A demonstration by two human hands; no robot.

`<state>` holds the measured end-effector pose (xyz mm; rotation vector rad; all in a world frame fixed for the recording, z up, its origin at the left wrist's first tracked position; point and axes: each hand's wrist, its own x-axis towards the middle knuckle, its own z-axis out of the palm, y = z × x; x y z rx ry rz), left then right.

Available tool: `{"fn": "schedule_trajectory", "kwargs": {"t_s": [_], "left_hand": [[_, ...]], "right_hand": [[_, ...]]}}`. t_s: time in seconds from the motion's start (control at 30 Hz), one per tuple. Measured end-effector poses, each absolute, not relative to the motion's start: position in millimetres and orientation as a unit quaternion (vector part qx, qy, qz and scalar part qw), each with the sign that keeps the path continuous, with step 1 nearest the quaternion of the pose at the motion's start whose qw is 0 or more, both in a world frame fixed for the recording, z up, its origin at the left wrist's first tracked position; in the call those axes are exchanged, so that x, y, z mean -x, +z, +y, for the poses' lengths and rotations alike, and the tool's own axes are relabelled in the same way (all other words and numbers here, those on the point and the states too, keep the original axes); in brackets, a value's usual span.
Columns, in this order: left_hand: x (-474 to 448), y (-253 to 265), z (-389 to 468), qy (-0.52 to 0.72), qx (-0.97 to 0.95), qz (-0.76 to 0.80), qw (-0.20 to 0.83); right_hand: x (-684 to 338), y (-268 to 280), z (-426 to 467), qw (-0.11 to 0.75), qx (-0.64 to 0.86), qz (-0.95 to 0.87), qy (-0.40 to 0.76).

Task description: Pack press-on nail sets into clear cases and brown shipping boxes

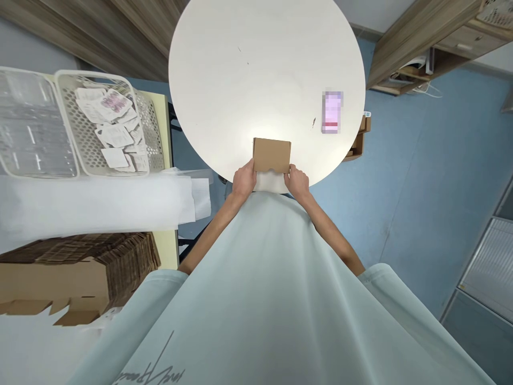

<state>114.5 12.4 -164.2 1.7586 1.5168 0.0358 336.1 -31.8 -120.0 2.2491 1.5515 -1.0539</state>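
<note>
A small brown cardboard box (272, 154) with its lid closed is at the near edge of the round white table (260, 80). My left hand (244, 179) grips its near left corner, fingers closed along the side. At the opposite near corner, my right hand (297, 181) holds the box with the thumb and fingers pressed together. A small notch shows in the middle of the box's near edge. The undersides of both hands' grips are hidden.
A blurred pink phone-like item (332, 112) lies on the table's right. To the left are a white basket of paper packets (84, 155), a basket of clear plastic pieces (24, 174), white sheets (100, 203) and stacked flat cardboard boxes (128, 262). A wooden cabinet (425, 40) stands right.
</note>
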Motion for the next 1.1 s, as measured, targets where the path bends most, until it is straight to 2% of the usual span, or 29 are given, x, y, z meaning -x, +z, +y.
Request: {"fn": "schedule_trajectory", "kwargs": {"t_s": [0.13,0.3,0.87,1.1], "left_hand": [[-118,-161,11,-0.046,-0.689,0.608,0.392],[-120,-163,8,-0.053,-0.668,0.616,0.415],[-120,-216,4,0.096,-0.585,0.672,0.444],[-123,-214,14,0.101,-0.554,0.680,0.468]], "right_hand": [[-337,-128,-37,0.106,-0.753,0.512,-0.399],[-345,-144,-42,0.042,-0.750,0.473,-0.460],[-355,-176,-36,0.036,-0.776,0.469,-0.421],[-362,-181,-35,-0.064,-0.770,0.452,-0.446]]}}
